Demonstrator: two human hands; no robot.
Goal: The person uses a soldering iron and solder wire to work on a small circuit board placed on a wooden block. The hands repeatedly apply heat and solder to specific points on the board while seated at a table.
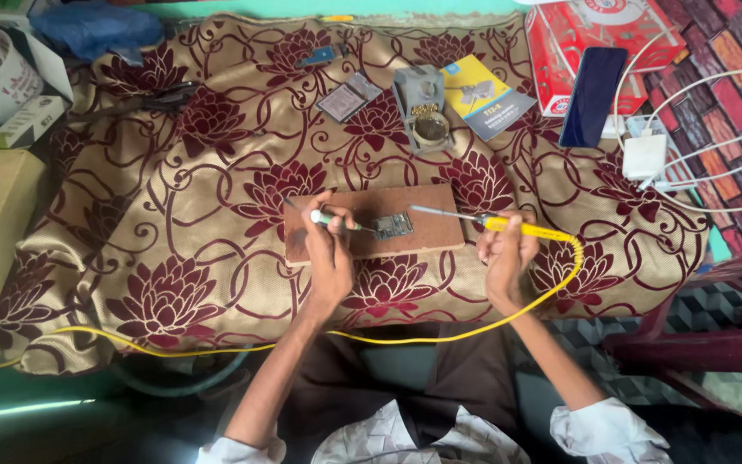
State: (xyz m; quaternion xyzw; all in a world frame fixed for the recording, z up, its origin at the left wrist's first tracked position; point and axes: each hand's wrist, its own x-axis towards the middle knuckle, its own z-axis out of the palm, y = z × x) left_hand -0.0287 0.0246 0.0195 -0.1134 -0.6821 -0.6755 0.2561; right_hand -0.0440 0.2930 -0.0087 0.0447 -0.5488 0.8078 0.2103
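A gold cloth with dark red flowers (173, 223) covers the surface in front of me, and a brown wooden board (440, 230) lies on it close to my body. On the board sits a small circuit board (393, 226). My left hand (330, 249) is closed around a thin green-handled tool (337, 221), whose tip reaches toward the circuit board's left edge. My right hand (506, 256) grips the yellow handle of a soldering iron (483, 221); its metal shaft lies across the board's upper right corner, pointing left, with the tip above the circuit board and apart from it. The iron's yellow cable (371, 338) loops down past my right wrist and runs left along the cloth's edge. Farther back stand a grey soldering stand (421, 107) and a yellow-and-blue packet (484, 96). A dark phone (592, 84) rests on a red box (568, 39) at the right, beside a white charger (644, 155).
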